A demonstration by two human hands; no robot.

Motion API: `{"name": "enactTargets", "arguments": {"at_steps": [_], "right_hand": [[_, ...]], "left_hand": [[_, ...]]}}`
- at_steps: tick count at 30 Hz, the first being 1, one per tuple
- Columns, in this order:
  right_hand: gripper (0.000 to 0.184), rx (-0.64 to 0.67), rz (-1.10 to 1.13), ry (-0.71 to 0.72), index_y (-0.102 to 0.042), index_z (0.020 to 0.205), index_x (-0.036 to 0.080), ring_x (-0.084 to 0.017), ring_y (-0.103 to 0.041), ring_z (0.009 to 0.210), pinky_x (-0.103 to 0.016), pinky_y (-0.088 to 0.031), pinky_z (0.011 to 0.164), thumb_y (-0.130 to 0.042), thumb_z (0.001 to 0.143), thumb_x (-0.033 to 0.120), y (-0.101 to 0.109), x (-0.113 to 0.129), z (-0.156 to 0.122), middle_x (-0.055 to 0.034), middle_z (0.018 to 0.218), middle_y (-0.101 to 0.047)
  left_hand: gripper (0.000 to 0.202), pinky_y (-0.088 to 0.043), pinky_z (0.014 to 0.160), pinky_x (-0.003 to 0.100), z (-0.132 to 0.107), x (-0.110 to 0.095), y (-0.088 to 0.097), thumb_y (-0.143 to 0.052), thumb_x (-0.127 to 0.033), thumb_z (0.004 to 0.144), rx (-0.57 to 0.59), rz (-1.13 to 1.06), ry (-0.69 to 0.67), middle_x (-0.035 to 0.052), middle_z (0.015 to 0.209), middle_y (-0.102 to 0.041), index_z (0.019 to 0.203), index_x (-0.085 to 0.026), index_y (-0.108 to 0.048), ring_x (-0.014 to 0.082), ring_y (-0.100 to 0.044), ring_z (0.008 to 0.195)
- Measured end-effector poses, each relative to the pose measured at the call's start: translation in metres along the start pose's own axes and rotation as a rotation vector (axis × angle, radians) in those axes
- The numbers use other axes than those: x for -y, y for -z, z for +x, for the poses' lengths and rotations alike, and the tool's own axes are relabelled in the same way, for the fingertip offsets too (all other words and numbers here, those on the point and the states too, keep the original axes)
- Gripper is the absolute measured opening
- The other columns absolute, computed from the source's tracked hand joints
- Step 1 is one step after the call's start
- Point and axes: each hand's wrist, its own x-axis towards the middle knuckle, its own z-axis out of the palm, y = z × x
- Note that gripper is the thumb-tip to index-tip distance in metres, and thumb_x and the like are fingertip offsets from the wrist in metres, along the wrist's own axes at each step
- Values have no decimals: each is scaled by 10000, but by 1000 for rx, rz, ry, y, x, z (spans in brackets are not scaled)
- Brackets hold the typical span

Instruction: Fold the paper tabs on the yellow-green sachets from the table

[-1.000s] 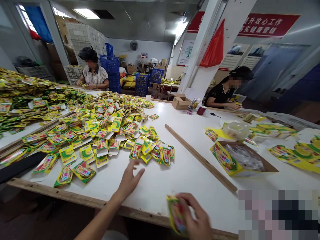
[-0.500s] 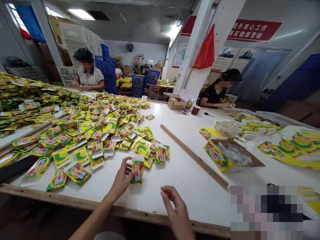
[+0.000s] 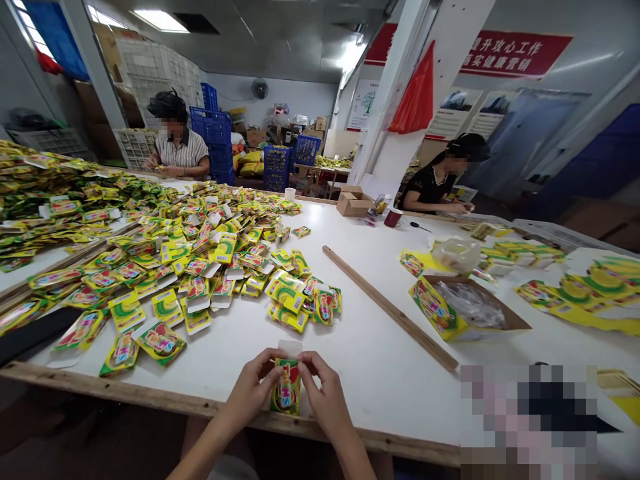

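Observation:
Close to the table's front edge, a small yellow-green printed carton (image 3: pixel 286 392) is held between my two hands, its white top flap sticking up. My left hand (image 3: pixel 254 385) grips its left side, thumb across the front and fingers at the top. On the other side, my right hand (image 3: pixel 320 381) pinches the upper right corner near the flap. Beyond my hands lies a heap of similar small cartons (image 3: pixel 225 248), several with white flaps raised. What the held carton contains is hidden.
A wooden strip (image 3: pixel 390 307) lies across the white table (image 3: pixel 360 373). Right of it stands an open display box (image 3: pixel 440 310) holding clear plastic. A brown cardboard box (image 3: pixel 354 201) is farther back. Two people sit across the table. Green-yellow packets (image 3: pixel 75 193) are piled at left.
My left hand has brought the carton from near the heap toward the table's front edge. My right hand, empty before, has come left and taken hold of the carton's top.

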Motion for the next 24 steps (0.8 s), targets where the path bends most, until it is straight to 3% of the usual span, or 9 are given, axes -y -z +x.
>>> {"name": "enactTargets", "arguments": {"at_steps": [2, 7, 12, 21, 24], "right_hand": [[176, -57, -24, 20, -636, 833, 190, -193, -639, 794, -271, -510, 729, -537, 893, 323, 1, 0, 5, -39, 825, -674], [191, -110, 47, 24, -615, 1043, 192, -187, -647, 846, -278, -506, 771, -540, 895, 287, -1, -4, 5, -46, 910, -677], [148, -64, 16, 88, -673, 850, 191, -196, -632, 853, -275, -499, 736, -580, 870, 304, -2, 6, 0, -53, 888, -669], [160, -127, 0, -37, -641, 799, 174, -173, -599, 665, -254, -480, 633, -589, 835, 321, -3, 12, 10, -26, 721, -657], [204, -122, 13, -37, -648, 780, 177, -179, -616, 684, -256, -492, 646, -591, 846, 362, -2, 9, 7, -30, 725, -667]], "left_hand": [[199, -493, 846, 314, 5, 0, -6, -579, -354, 863, -45, -83, -21, 62, 1001, -664, 982, -198, -615, 220, -632, 952], [251, -510, 807, 318, 8, -4, -15, -622, -346, 826, -107, -165, -72, 49, 949, -670, 1037, -221, -566, 208, -645, 897], [198, -494, 829, 323, 4, -13, -15, -563, -358, 861, -125, 26, -85, 71, 916, -678, 834, -179, -645, 223, -641, 899], [219, -503, 664, 266, 13, -12, -22, -647, -377, 788, -236, -95, 24, 32, 765, -666, 844, -166, -633, 185, -625, 721], [226, -504, 689, 278, 11, -10, -22, -636, -389, 802, -211, -93, 41, 40, 771, -677, 825, -165, -651, 195, -632, 744]]}}
